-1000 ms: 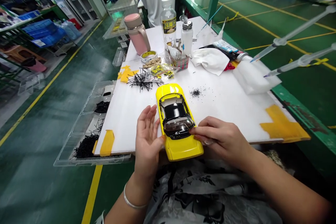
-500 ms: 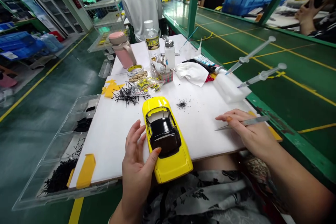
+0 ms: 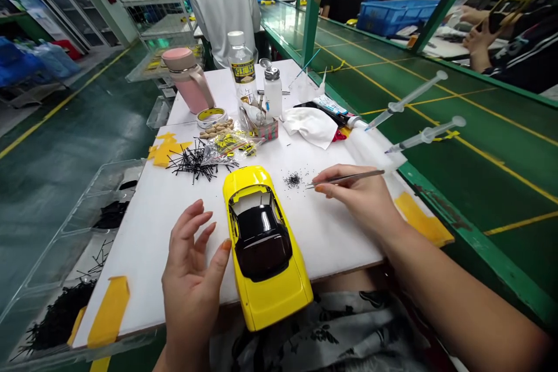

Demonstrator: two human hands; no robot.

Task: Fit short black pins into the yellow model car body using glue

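Observation:
A yellow model car body (image 3: 274, 299) with a black roof lies at the near edge of the white board, its end jutting past that edge. Just left of it, my left hand (image 3: 194, 270) is open, fingers spread and thumb beside the car's side; I cannot tell whether the thumb touches. My right hand (image 3: 357, 197) grips metal tweezers (image 3: 364, 175), tips pointing left. Close to those tips lies a small scatter of tiny black bits (image 3: 294, 180).
Black thin sticks (image 3: 194, 163), a bag of yellow parts (image 3: 231, 145), a pink flask (image 3: 188, 81) and a clear bottle (image 3: 242, 70) stand farther back. Two syringes (image 3: 425, 136) stick out at right. A clear tray (image 3: 56, 256) of black parts sits left. A person (image 3: 224, 6) is ahead.
My right hand left the car, took up the tweezers at the right, then moved them left to the black bits. My left thumb came off the car's top.

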